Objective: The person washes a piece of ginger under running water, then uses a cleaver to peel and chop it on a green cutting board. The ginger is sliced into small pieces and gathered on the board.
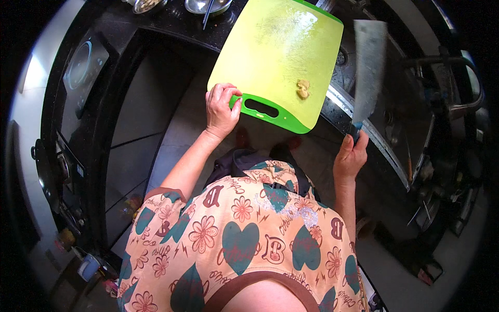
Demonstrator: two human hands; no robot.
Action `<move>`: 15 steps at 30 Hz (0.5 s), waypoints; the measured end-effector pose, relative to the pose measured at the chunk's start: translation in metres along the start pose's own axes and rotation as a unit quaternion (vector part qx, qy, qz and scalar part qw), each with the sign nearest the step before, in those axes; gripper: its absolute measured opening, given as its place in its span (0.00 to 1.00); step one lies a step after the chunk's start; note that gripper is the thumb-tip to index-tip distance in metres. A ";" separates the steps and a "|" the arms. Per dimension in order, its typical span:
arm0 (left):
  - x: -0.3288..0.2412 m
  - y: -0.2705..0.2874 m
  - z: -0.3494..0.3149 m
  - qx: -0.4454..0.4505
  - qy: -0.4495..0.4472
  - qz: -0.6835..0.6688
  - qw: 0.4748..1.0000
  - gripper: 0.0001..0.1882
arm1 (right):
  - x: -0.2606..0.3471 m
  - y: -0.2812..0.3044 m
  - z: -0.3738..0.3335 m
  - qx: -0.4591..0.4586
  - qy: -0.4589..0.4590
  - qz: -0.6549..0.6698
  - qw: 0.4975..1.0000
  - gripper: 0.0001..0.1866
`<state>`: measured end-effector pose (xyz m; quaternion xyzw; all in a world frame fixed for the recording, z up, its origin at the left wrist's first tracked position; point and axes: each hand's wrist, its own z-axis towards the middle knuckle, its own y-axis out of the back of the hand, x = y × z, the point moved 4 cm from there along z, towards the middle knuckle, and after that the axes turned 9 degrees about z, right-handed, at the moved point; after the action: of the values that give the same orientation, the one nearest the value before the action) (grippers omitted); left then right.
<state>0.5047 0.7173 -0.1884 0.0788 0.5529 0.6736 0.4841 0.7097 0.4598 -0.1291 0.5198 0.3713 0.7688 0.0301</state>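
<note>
A yellow-green cutting board (265, 57) with a bright green rim and a slot handle extends over the counter edge. My left hand (223, 108) grips its near left corner, thumb and fingers closed on the rim beside the slot. On the board's right side lies a small pale tan lump (303, 89), perhaps peeled ginger. To the right of the board, my right hand (350, 156) is wrapped round the handle of a cleaver (370, 67). Its wide blade points away from me and looks slightly blurred, apart from the board.
A sink (400, 104) with a metal edge and a faucet (470, 78) is at the right. Metal bowls (209, 5) stand on the dark counter (171, 15) at the far left, one with a stick-like utensil. Further left is a dark cooktop (86, 67).
</note>
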 end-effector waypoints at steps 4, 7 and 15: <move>-0.001 0.001 0.002 -0.001 0.021 -0.001 1.000 0.13 | -0.061 -0.052 -0.030 0.182 0.011 -0.234 0.955 0.18; 0.000 0.001 0.005 -0.003 0.018 0.010 1.000 0.12 | -0.053 -0.050 -0.029 0.214 0.004 -0.297 0.931 0.19; 0.016 0.003 0.002 -0.004 0.054 0.014 0.998 0.12 | -0.028 -0.037 -0.009 0.176 -0.033 -0.084 0.980 0.17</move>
<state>0.4964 0.7304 -0.1921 0.0481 0.5739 0.6861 0.4445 0.7026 0.4698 -0.1744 0.5089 0.5422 0.6685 0.0147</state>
